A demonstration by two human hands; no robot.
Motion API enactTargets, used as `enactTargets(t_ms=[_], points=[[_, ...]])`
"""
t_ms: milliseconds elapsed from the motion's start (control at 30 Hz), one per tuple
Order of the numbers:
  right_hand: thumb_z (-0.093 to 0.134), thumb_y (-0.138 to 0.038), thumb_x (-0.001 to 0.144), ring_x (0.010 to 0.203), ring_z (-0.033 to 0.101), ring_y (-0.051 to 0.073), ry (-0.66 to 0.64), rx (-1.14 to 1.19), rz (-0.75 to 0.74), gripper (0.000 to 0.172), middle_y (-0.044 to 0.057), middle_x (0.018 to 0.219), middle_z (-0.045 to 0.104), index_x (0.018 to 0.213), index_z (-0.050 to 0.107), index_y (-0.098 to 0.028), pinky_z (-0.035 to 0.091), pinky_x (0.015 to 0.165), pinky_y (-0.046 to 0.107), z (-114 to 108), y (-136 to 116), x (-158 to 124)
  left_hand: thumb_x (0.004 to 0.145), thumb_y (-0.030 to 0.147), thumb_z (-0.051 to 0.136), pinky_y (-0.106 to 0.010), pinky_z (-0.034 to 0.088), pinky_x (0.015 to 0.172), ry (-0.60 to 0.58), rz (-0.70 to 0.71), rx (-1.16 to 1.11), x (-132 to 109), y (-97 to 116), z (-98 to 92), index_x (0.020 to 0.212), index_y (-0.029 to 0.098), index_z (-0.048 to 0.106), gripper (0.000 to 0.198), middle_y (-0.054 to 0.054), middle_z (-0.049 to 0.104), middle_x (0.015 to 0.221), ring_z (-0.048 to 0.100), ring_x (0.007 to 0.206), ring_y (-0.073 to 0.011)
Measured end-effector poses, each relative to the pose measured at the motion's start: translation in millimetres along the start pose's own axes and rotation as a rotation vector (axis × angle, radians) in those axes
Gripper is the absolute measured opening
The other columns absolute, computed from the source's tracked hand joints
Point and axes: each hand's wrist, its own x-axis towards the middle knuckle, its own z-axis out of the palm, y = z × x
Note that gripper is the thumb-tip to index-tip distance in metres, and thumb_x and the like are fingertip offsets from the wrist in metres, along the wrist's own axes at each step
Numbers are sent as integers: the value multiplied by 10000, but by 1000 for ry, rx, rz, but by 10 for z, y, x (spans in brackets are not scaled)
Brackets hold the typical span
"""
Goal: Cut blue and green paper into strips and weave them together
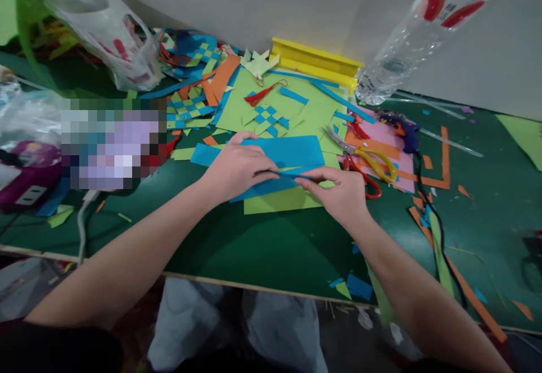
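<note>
A blue paper sheet (292, 152) lies folded on a light green sheet (279, 201) in the middle of the green table (262, 243). My left hand (239, 167) presses down on the blue paper, its fingers curled and pinching the folded edge. My right hand (339, 189) pinches the same fold from the right, thumb and fingers closed on the blue paper. Scissors with yellow and red handles (364, 161) lie just right of my hands. A small blue and green woven square (266, 118) rests behind the blue sheet.
Woven paper pieces and orange, blue and green strips (199, 79) pile at the back left. A plastic bag (101, 29) and clear bottle (406, 34) stand at the back, with a yellow box (315, 60) between. A glue gun (402, 130) lies right. Scraps litter the table's right side.
</note>
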Motion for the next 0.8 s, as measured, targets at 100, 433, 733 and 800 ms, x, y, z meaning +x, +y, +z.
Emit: enactTargets(t_ms=[100, 433, 733, 800], points=[[765, -330, 775, 641, 697, 163, 17, 5, 15, 75, -20, 740, 765, 775, 776, -255, 572, 633, 289, 1, 24, 1, 946, 363, 582, -427, 370, 1056, -3, -19, -24, 2, -4, 13, 783, 239, 708, 241, 27, 746, 755, 675, 736, -147], [777, -283, 749, 698, 726, 182, 20, 82, 54, 29, -13, 763, 773, 762, 778, -258, 595, 658, 299, 0, -18, 36, 909, 376, 633, -417, 368, 1049, -42, -61, -46, 2, -24, 30, 754, 227, 700, 225, 26, 725, 715, 656, 690, -141], [765, -288, 772, 711, 727, 177, 27, 29, 13, 31, -20, 768, 773, 766, 773, -259, 586, 658, 293, 5, 2, 17, 922, 377, 614, -424, 392, 1020, -22, -17, -12, -12, -20, 45, 769, 199, 682, 244, 17, 712, 716, 641, 655, -137], [764, -276, 773, 715, 728, 179, 33, 21, -9, 18, -24, 767, 772, 765, 770, -261, 591, 674, 299, 4, -4, 9, 928, 363, 606, -430, 394, 1017, -19, -1, 11, -12, -18, 47, 765, 203, 683, 241, 10, 716, 725, 647, 666, -143]])
